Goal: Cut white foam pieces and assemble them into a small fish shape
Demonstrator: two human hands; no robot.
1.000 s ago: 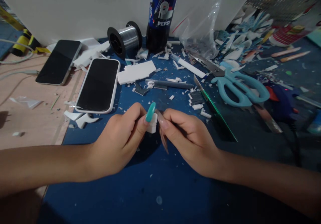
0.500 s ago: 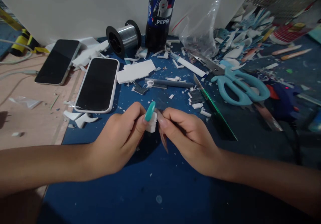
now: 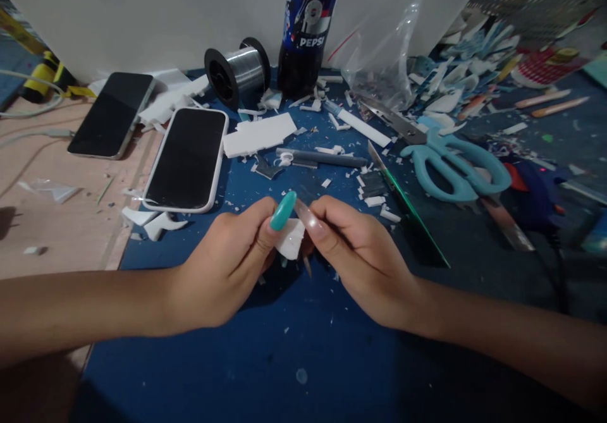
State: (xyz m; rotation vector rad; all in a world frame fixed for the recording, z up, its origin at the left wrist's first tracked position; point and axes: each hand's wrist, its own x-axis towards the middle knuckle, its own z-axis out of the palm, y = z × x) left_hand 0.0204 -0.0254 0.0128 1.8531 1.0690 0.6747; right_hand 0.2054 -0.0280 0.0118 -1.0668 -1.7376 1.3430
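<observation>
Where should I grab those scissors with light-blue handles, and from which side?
Probably by the light-blue looped handles, coming from the near side: they lie toward you, while the pointed metal blades aim away and left. Watch out for the flat metal strip jutting out beside the handles.

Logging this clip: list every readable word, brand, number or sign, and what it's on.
"PEPSI": white capitals on the tall plastic bottle with a blue label.
Too blurred to read: sideways lettering along that label's left edge.
No other text is legible, including on the small white chunk in the left hand.
</observation>
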